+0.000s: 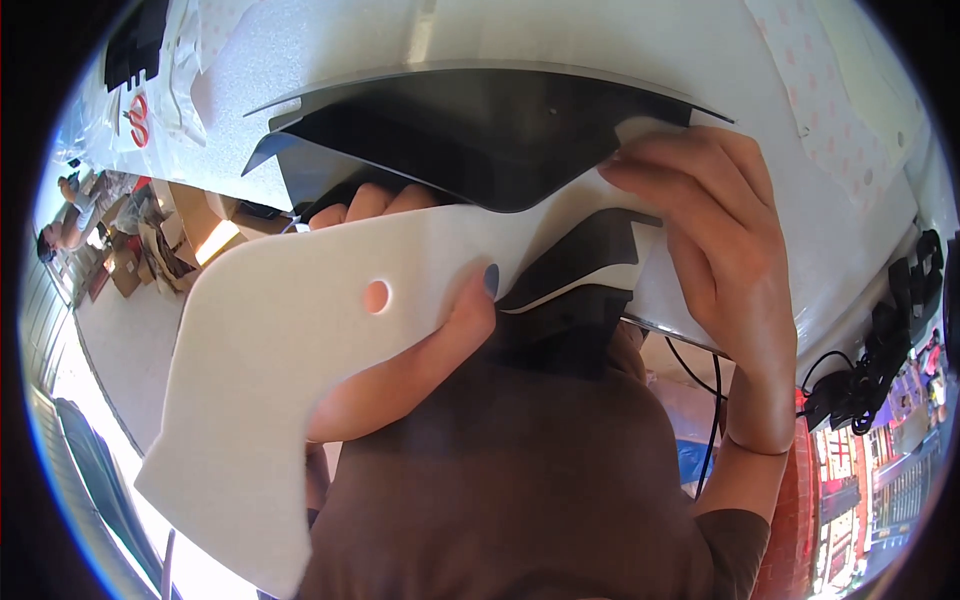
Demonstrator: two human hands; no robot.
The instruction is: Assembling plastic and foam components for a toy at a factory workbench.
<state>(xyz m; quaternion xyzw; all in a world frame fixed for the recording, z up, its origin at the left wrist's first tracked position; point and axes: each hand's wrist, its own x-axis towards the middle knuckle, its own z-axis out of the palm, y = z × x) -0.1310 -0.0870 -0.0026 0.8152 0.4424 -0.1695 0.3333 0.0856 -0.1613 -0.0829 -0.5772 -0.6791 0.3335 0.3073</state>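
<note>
A large cream panel [250,330] with rounded corners and a round hole spans the left and middle of the view, tilted over my torso. My left hand [460,320] grips it, thumb on the front face and fingers behind its upper edge. My right hand [715,215] is closed at the panel's narrow right end, its fingertips bent at the rim beside a glossy black curved sheet [440,130]. What lies under those fingertips is partly hidden. Below them, a smaller black curved piece [580,250] with a pale edge shows close to my left thumb.
A white table [560,30] lies beyond the pieces. Clear plastic wrapping [185,90] is at the far left, and a patterned sheet [840,90] at the far right. Black cables [870,370] hang at the right edge. Cardboard boxes [205,225] and another person [65,225] are at left.
</note>
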